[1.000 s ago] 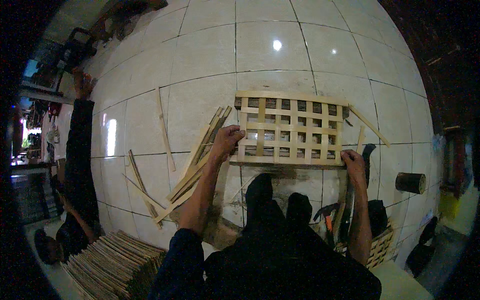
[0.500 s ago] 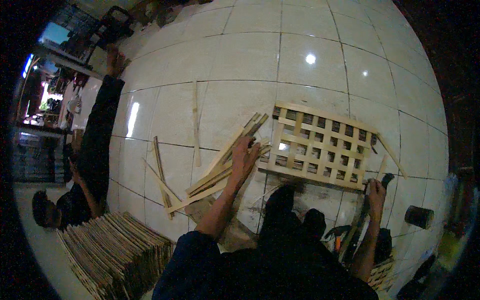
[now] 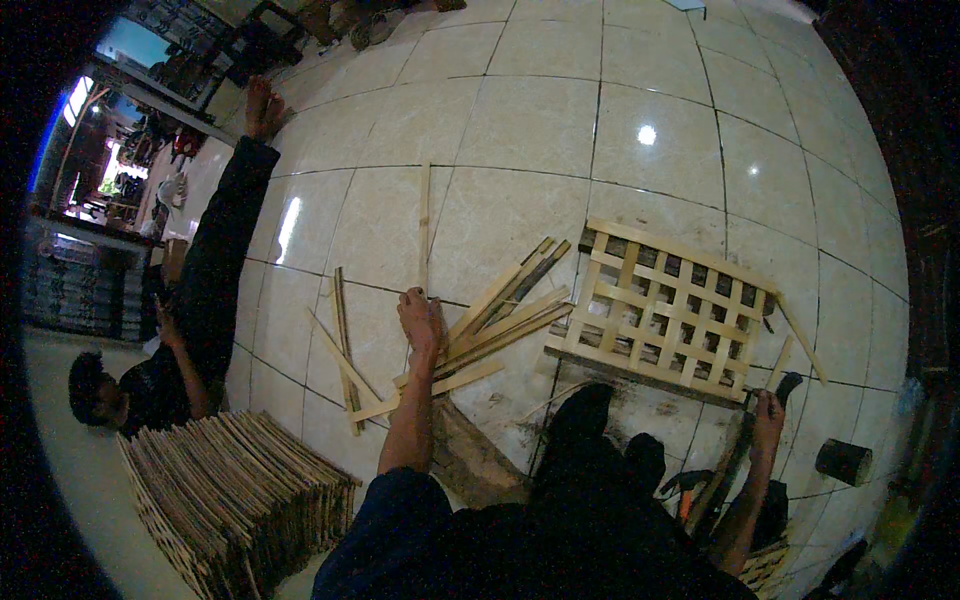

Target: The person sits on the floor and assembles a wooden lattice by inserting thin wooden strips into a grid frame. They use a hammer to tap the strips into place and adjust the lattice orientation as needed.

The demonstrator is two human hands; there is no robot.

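My left hand (image 3: 420,320) is over the lower end of a single pale bamboo strip (image 3: 425,225) lying on the tiles; its fingers look loosely apart, and their contact with the strip is hard to make out. Beside it, several bamboo strips (image 3: 500,310) are fanned out in a loose pile. My right hand (image 3: 768,418) is closed on a thin pale strip (image 3: 781,362) that points upward, next to a dark curved tool (image 3: 789,384). Between my hands lies a woven bamboo lattice panel (image 3: 665,312) with dark bars along its long edges.
A tall stack of lattice panels (image 3: 240,490) stands at lower left. Behind it a co-worker (image 3: 150,385) sits with a leg (image 3: 225,230) stretched along the floor. A dark cylinder (image 3: 843,461) lies at right. An orange-handled tool (image 3: 686,502) is near my right forearm.
My left hand has moved left from the fanned strips to the single strip. My right hand keeps its hold beside the panel. The whole view has shifted slightly.
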